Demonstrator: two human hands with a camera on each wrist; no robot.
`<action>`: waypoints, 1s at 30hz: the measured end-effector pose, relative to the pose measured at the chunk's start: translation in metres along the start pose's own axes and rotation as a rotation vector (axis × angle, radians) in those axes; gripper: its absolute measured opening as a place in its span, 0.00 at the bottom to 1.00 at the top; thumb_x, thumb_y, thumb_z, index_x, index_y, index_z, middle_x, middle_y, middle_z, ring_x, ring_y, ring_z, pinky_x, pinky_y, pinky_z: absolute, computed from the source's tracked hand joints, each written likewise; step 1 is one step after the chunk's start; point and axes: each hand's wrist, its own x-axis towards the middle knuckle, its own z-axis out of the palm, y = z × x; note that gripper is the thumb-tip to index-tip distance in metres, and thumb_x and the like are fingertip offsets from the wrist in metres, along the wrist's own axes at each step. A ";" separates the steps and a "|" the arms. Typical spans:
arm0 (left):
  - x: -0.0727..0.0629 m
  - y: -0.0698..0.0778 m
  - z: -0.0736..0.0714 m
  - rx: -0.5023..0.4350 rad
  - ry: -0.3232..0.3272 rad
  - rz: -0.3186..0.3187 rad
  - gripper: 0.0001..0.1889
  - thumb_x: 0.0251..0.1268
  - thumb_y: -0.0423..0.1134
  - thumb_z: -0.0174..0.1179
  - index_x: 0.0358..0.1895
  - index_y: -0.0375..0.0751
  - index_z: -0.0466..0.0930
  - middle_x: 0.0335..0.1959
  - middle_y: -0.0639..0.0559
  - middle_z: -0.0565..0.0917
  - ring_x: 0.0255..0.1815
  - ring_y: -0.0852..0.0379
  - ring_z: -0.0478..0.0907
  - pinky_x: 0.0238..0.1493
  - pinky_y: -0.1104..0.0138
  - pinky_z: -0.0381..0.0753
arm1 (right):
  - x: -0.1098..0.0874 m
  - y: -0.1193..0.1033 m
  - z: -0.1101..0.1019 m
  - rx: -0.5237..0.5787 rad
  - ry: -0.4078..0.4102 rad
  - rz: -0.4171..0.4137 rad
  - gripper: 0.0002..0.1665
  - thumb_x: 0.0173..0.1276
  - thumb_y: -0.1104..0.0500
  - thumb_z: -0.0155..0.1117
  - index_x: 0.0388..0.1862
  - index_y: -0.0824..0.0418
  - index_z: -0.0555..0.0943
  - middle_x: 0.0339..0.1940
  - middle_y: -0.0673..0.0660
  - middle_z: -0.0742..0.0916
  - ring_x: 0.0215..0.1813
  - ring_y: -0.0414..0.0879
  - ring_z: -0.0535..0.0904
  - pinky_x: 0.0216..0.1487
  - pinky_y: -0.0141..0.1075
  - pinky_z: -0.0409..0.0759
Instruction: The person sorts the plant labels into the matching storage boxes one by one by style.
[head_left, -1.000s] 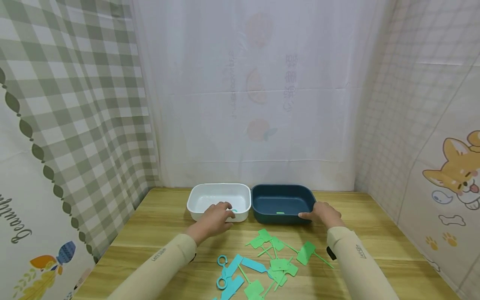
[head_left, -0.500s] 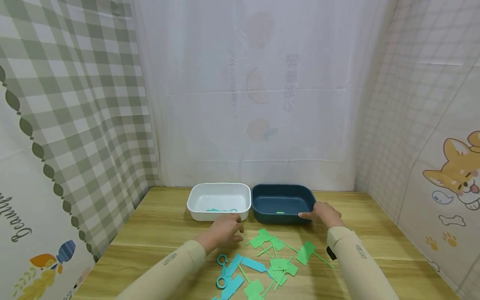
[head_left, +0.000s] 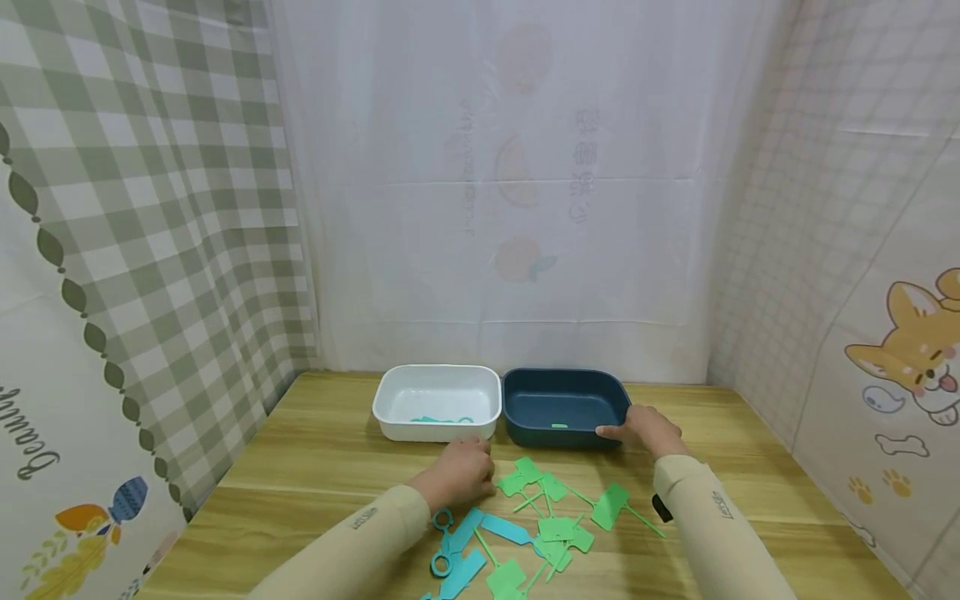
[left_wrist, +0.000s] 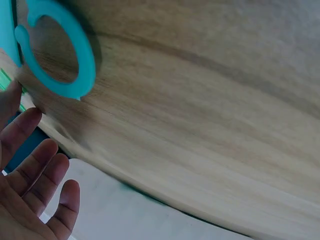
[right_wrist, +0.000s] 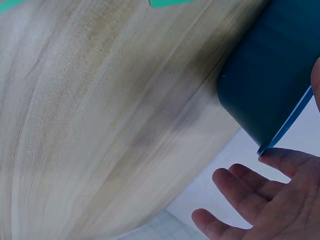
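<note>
My left hand [head_left: 459,473] is low over the table, fingertips right at the left stem of a pile of green plant labels [head_left: 555,529]. In the left wrist view its fingers are loosely bent and apart, with nothing visible between them; blue hook-ended tags [head_left: 465,575] lie beside the wrist, one open hook [left_wrist: 85,75] showing large. A dark blue box [head_left: 566,439] stands at the back; my right hand [head_left: 651,429] holds its near right corner with thumb and index finger, the other fingers [right_wrist: 240,192] spread off the rim.
A white box [head_left: 437,432] stands against the blue box's left side, with a few blue tags [head_left: 442,420] inside. One green piece [head_left: 559,426] is in the blue box. A white curtain [head_left: 420,250] hangs behind, with cloth on both sides.
My left hand has moved from over the white box's front edge down and toward me, to the green labels. The blue tags in the white box are uncovered. My right hand has stayed put.
</note>
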 end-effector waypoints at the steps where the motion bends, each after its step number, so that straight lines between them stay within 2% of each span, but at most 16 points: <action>1: 0.000 0.001 0.000 0.002 -0.004 -0.006 0.12 0.58 0.52 0.70 0.21 0.55 0.83 0.28 0.60 0.72 0.33 0.59 0.69 0.32 0.65 0.69 | 0.000 0.000 0.000 0.001 0.000 -0.001 0.48 0.67 0.33 0.62 0.58 0.78 0.74 0.59 0.80 0.75 0.52 0.65 0.77 0.47 0.59 0.74; 6: 0.003 0.004 0.003 0.035 0.003 -0.035 0.10 0.59 0.41 0.67 0.20 0.54 0.83 0.27 0.59 0.74 0.33 0.58 0.71 0.32 0.62 0.72 | 0.000 0.000 0.000 0.001 0.001 -0.005 0.48 0.67 0.32 0.61 0.57 0.78 0.74 0.57 0.79 0.77 0.50 0.64 0.78 0.46 0.58 0.75; 10: 0.004 0.007 0.004 0.070 -0.012 -0.056 0.12 0.61 0.37 0.63 0.19 0.53 0.82 0.27 0.58 0.74 0.33 0.57 0.73 0.31 0.62 0.72 | -0.002 0.000 0.000 0.002 -0.002 -0.002 0.47 0.67 0.33 0.61 0.57 0.78 0.75 0.56 0.78 0.78 0.50 0.63 0.79 0.46 0.58 0.75; 16: 0.005 0.010 0.003 0.092 -0.046 -0.074 0.13 0.61 0.37 0.63 0.18 0.51 0.77 0.27 0.58 0.73 0.33 0.56 0.74 0.32 0.63 0.73 | -0.001 0.000 0.000 -0.003 -0.003 -0.006 0.47 0.67 0.33 0.61 0.56 0.78 0.76 0.56 0.78 0.78 0.49 0.63 0.79 0.45 0.58 0.75; 23: 0.005 0.009 0.006 0.098 -0.012 -0.063 0.13 0.62 0.46 0.66 0.20 0.52 0.79 0.26 0.58 0.73 0.32 0.57 0.74 0.29 0.63 0.72 | -0.001 0.000 0.000 -0.005 -0.004 -0.011 0.48 0.67 0.33 0.61 0.57 0.78 0.75 0.56 0.78 0.78 0.50 0.64 0.79 0.46 0.59 0.75; 30: 0.006 0.011 0.004 0.161 -0.028 -0.034 0.09 0.64 0.37 0.62 0.24 0.50 0.82 0.27 0.58 0.77 0.34 0.59 0.76 0.30 0.65 0.72 | -0.002 0.000 0.001 -0.003 0.003 -0.008 0.48 0.67 0.32 0.61 0.57 0.78 0.75 0.56 0.79 0.77 0.50 0.64 0.79 0.45 0.58 0.75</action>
